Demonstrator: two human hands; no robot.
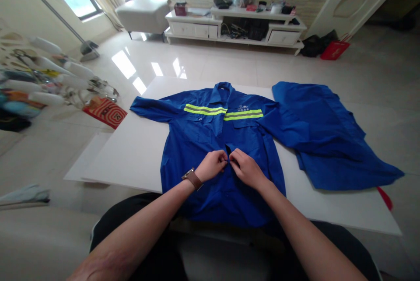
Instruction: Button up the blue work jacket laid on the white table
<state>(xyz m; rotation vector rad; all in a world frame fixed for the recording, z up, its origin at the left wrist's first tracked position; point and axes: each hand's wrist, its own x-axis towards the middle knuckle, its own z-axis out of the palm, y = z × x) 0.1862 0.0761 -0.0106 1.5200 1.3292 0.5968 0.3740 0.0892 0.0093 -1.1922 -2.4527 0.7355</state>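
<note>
A blue work jacket with yellow-green reflective bands lies front up, its collar pointing away from me. My left hand, a watch on its wrist, pinches one edge of the front opening below the chest band. Close beside it, my right hand pinches the facing edge with bent fingers. Between and just above the fingertips the opening shows a small dark gap. Any button there is too small to make out. To the right lies another blue garment, partly under the jacket's sleeve.
The jacket rests on a white tabletop, with its hem hanging at my lap. Spools and a red patterned bag are at the left. A white cabinet with clutter on it stands against the far wall, near a red bag.
</note>
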